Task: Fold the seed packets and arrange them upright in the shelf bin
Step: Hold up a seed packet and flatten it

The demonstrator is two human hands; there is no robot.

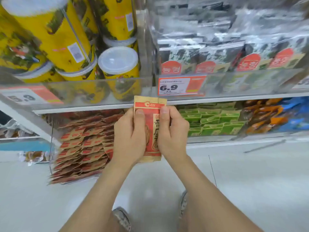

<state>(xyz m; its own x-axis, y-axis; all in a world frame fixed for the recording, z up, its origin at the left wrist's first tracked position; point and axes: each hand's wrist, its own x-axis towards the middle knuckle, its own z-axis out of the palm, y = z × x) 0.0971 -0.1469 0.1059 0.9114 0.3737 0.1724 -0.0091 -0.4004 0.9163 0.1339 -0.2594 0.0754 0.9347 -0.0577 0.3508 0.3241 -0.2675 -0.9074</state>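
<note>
seed packet (151,129) upright, pinched between left hand (129,139), right hand (173,136).

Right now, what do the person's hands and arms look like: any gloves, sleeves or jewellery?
The left hand and right hand are bare: no gloves, and no rings that show. The thumbnails are short and plain. The left forearm and right forearm are bare too, with no sleeve, watch or band in view.

matt kraft-paper seed packet (151,124), glossy clear plastic shelf fronts (83,91), translucent plastic canister lids (118,60)
</note>
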